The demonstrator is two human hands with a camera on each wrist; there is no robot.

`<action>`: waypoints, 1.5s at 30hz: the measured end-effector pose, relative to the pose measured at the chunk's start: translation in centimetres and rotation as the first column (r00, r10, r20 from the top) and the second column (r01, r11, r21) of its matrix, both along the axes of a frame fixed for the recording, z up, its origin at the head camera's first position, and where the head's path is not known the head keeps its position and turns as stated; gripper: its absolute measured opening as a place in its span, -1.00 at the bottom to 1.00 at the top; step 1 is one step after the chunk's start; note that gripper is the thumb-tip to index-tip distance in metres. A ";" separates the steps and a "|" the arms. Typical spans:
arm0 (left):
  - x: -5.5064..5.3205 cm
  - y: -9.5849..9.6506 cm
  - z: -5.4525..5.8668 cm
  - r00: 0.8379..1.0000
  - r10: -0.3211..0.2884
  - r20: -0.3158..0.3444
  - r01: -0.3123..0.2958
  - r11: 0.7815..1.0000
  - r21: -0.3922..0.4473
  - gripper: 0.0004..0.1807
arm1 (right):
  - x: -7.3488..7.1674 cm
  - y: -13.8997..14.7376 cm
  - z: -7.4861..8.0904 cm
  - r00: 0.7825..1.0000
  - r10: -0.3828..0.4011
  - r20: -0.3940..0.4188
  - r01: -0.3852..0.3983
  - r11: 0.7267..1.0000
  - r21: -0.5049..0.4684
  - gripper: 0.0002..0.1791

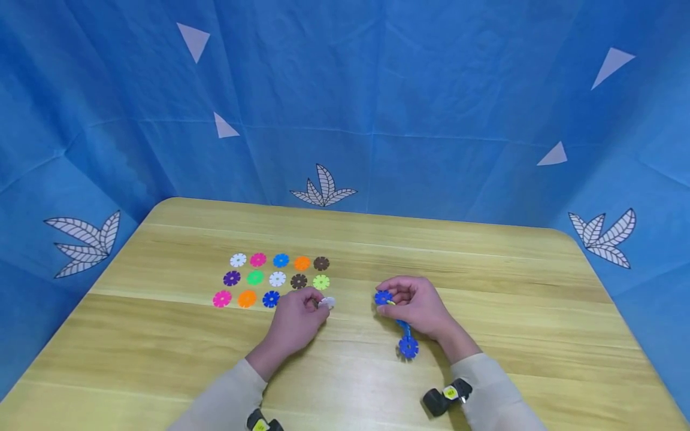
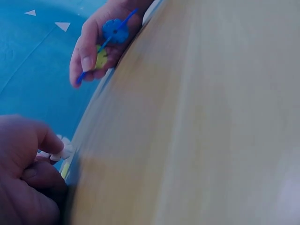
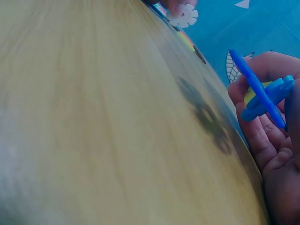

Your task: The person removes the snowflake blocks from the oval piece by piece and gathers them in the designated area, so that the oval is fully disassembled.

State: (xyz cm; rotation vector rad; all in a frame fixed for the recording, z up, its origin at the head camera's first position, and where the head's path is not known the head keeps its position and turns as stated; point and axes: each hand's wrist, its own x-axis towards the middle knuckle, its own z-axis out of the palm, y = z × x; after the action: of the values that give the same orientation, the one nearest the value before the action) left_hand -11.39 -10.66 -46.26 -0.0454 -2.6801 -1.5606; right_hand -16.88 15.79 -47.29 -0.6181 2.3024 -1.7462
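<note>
My left hand (image 1: 297, 318) pinches a white notched plastic disc (image 1: 328, 302) between thumb and forefinger, just over the table. In the right wrist view the same white disc (image 3: 183, 17) shows near the top. To the right, my right hand (image 1: 421, 308) holds a chain of interlocked notched discs. A dark blue disc (image 1: 383, 297) sits at the chain's fingertip end, then a yellow-green disc (image 2: 101, 57) partly covered by fingers. A lighter blue disc (image 2: 115, 31) follows, and another dark blue disc (image 1: 408, 346) hangs at the lower end. The two hands are apart.
Loose notched discs lie flat in rows left of centre, among them a pink disc (image 1: 222, 299), an orange disc (image 1: 247, 299) and a yellow-green disc (image 1: 321, 282). They rest on a wooden table (image 1: 485, 269) with a blue curtain (image 1: 431, 90) behind it.
</note>
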 end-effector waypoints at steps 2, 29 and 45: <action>-0.1 -0.6 0.1 1.000 -0.004 0.003 0.004 1.000 -0.024 -0.97 | 0.0 0.0 0.0 1.000 0.000 -0.002 0.000 1.000 0.006 -0.67; -0.1 -1.5 0.0 0.997 -0.020 -0.072 0.006 0.980 -0.200 -0.71 | 0.1 0.2 0.0 1.000 0.009 -0.005 -0.009 1.000 -0.005 -0.65; 0.2 -1.9 -0.4 0.994 -0.008 -0.113 -0.010 0.986 -0.165 -0.73 | 0.0 -0.2 -0.1 0.998 0.045 -0.041 -0.047 0.998 -0.052 -0.61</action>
State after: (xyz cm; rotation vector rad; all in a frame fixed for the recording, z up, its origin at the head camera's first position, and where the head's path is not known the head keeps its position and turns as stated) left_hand -11.22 -12.51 -46.65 -0.1334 -2.7120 -1.2895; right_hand -16.86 15.63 -47.42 -0.7158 2.2561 -1.7950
